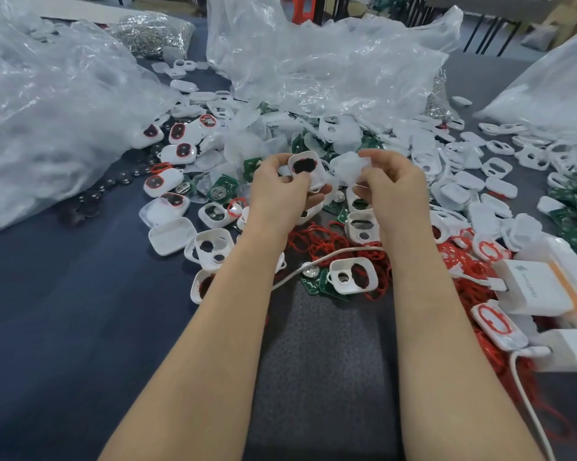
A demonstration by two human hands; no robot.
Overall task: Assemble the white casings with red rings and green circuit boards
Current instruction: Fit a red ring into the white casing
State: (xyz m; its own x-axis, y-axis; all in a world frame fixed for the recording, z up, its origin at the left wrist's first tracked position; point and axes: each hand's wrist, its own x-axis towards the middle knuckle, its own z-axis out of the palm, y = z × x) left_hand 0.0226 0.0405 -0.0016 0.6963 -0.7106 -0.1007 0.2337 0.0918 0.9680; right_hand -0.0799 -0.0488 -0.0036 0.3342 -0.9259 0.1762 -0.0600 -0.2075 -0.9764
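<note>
Nearest us: our two forearms reach out over the dark bench (pixel 64 327), whose bare strip lies closest to the camera.
Far left: a crumpled plastic bag (pixel 47 111) lies on the bench, well apart from the work.
Left of centre: several fitted casings (pixel 162 183) lie together, each showing a red ring round its opening.
Boards: loose green circuit boards (pixel 222 189) lie among the white parts, just left of our hands.
Left hand: our left hand (pixel 280 188) is curled round a white casing (pixel 305 168), held up above the heap with its dark, red-rimmed opening facing us.
Rings: loose red rings (pixel 317 242) lie heaped on the bench below and between our wrists.
Right hand: our right hand (pixel 393 184) pinches a translucent white part (pixel 348 166), near the casing but apart from it.
Far right: a white charger block (pixel 533 287) sits beside more rings.
Step in hand: we judge the ring is already on this casing. We cannot tell whether a board sits inside.
Next move: it calls for bringing our hands together, squaring the translucent part to the casing's outline, and pressing evenly so the ring does not pop out.
</note>
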